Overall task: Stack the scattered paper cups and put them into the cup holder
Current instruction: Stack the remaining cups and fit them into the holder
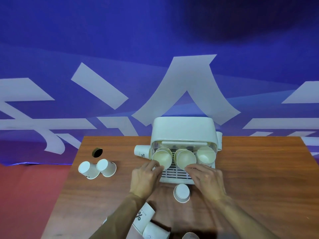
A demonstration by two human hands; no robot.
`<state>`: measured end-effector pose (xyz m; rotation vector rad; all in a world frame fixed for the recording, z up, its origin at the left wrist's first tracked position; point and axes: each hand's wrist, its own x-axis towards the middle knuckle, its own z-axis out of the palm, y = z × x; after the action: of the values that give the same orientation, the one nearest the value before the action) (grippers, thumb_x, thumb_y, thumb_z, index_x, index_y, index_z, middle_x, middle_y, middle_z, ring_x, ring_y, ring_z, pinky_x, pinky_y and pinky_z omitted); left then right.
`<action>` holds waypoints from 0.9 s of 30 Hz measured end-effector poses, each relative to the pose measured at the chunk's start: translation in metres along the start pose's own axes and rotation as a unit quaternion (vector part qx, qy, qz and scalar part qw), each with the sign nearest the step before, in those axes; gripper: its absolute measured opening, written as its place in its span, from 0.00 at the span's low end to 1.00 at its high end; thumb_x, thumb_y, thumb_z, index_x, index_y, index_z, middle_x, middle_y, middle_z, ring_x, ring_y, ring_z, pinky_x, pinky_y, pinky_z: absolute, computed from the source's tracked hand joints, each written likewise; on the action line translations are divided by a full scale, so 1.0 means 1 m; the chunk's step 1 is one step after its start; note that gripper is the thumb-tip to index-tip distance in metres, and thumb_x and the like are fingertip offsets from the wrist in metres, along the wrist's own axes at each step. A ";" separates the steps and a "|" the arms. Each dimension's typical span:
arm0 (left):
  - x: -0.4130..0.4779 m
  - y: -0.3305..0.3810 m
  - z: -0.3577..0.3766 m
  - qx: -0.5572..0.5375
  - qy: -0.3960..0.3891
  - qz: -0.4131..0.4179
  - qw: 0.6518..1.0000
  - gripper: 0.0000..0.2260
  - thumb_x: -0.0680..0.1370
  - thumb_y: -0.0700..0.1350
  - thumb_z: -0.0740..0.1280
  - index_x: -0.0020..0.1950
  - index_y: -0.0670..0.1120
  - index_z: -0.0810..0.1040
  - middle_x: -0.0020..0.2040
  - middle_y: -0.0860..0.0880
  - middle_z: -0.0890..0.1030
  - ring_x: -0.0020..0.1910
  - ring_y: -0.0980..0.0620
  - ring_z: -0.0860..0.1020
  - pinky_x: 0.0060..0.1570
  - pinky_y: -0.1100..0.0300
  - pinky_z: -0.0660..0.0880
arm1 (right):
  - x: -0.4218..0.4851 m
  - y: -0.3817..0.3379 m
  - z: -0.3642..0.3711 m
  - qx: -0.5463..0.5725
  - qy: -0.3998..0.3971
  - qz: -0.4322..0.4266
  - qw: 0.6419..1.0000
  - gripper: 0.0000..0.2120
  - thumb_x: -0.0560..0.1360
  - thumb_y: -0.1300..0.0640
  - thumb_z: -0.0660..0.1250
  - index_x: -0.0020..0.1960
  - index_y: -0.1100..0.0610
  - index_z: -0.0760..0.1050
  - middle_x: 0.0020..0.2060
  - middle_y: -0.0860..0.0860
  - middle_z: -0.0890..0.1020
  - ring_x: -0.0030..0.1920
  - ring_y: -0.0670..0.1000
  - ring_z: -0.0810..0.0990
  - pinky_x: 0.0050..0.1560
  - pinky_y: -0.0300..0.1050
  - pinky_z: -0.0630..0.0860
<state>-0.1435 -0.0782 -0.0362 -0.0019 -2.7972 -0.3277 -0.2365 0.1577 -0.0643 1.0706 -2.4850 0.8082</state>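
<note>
The white cup holder [183, 130] stands at the back of the wooden table. Three stacks of paper cups lie in it with their mouths facing me: a left stack [163, 157], a middle stack [185, 158] and a right stack [206, 155]. My left hand [146, 176] pinches the lower rim of the left stack. With fairly straight fingers, my right hand [206, 179] touches the lower rim of the middle stack. Loose cups remain: two upside down at the left [88, 169] [106, 167], one lying beside the holder [142, 151] and one upside down in front of it [181, 193].
More cups lie at the near edge under my left forearm [144, 216] [155, 231]; another cup [189, 236] sits at the bottom. One cup [219, 140] shows behind the holder's right side. A dark round hole [97, 152] is in the table's left rear. A blue banner hangs behind.
</note>
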 end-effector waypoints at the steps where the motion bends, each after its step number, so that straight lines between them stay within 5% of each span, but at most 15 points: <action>1: 0.003 0.001 0.000 0.003 -0.011 -0.005 1.000 0.05 0.72 0.44 0.75 0.42 0.54 0.81 0.41 0.56 0.79 0.33 0.53 0.76 0.21 0.60 0.68 | 0.002 -0.001 0.001 0.004 -0.009 0.008 1.000 0.13 0.69 0.64 0.78 0.45 0.46 0.84 0.44 0.38 0.84 0.38 0.41 0.81 0.28 0.35 0.70; 14: 0.019 0.003 0.001 0.025 -0.110 -0.029 0.993 0.09 0.65 0.38 0.75 0.34 0.50 0.78 0.32 0.53 0.77 0.30 0.51 0.73 0.21 0.62 0.64 | 0.013 -0.006 0.020 0.023 -0.105 0.126 0.986 0.07 0.72 0.56 0.77 0.48 0.45 0.85 0.42 0.38 0.85 0.40 0.44 0.83 0.30 0.40 0.73; 27: 0.027 -0.012 0.028 -0.037 -0.119 -0.030 0.992 0.09 0.74 0.42 0.71 0.35 0.46 0.78 0.31 0.50 0.74 0.33 0.49 0.70 0.27 0.59 0.64 | 0.016 -0.001 0.038 0.006 -0.099 0.131 0.986 0.09 0.76 0.59 0.73 0.54 0.48 0.84 0.45 0.43 0.85 0.43 0.51 0.84 0.35 0.48 0.79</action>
<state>-0.1785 -0.0847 -0.0563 0.0288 -3.0228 -0.4760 -0.2484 0.1250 -0.0858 0.8753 -2.8364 0.8248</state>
